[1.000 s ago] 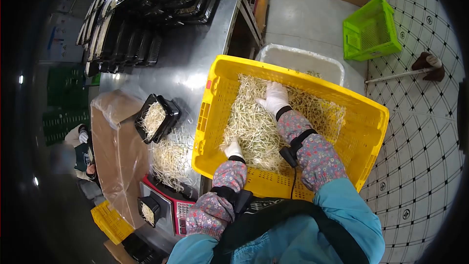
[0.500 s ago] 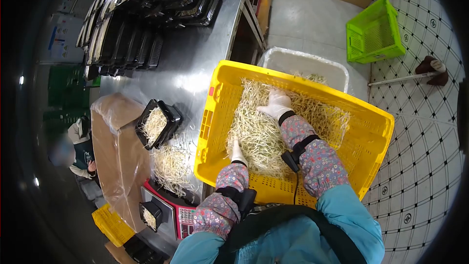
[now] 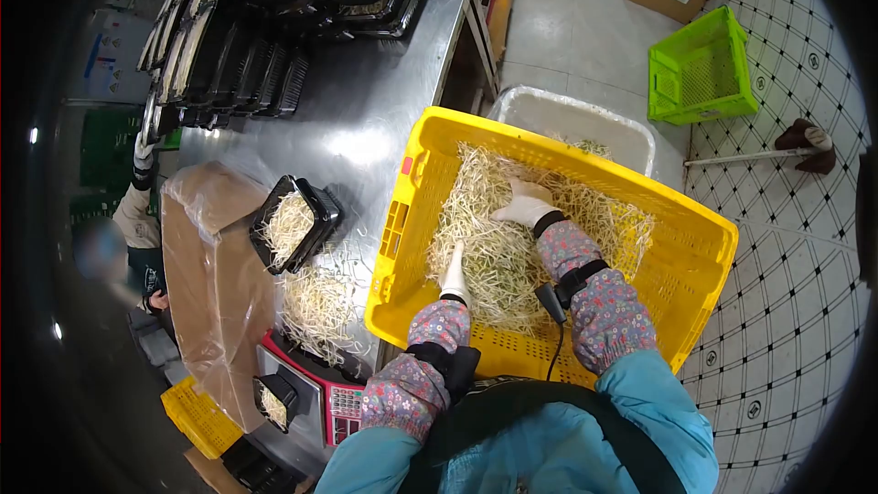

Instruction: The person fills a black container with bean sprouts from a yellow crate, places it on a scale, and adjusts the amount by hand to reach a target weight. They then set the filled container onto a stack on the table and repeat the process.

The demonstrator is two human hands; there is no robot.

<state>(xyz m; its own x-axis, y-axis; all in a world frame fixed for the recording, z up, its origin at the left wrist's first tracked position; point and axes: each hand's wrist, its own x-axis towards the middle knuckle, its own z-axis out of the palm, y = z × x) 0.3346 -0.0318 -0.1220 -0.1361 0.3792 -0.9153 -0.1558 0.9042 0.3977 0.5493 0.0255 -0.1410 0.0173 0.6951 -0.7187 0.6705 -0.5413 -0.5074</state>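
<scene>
A yellow crate (image 3: 681,220) in front of me holds a heap of bean sprouts (image 3: 498,279). My left hand (image 3: 455,274), in a white glove, reaches into the near left side of the heap, thumb stretched out and the other fingers partly hidden by sprouts. Deeper in the crate, my gloved right hand (image 3: 528,204) lies on the sprouts with its thumb spread toward the left; its other fingertips are sunk among the strands. Both hands look open, and no separate clump shows in either.
Left of the crate, a black tray of sprouts (image 3: 320,229) stands beside a loose sprout pile (image 3: 320,306) and a red scale (image 3: 343,400). Stacked black trays (image 3: 265,64) fill the table's back. A co-worker (image 3: 137,238) stands beyond a plastic-lined carton (image 3: 215,297). A whitish tub (image 3: 567,119) adjoins the crate.
My left hand has moved slightly up and right along the sprouts, and my right hand slightly down and right. The co-worker's arm now reaches up toward the stacked trays.
</scene>
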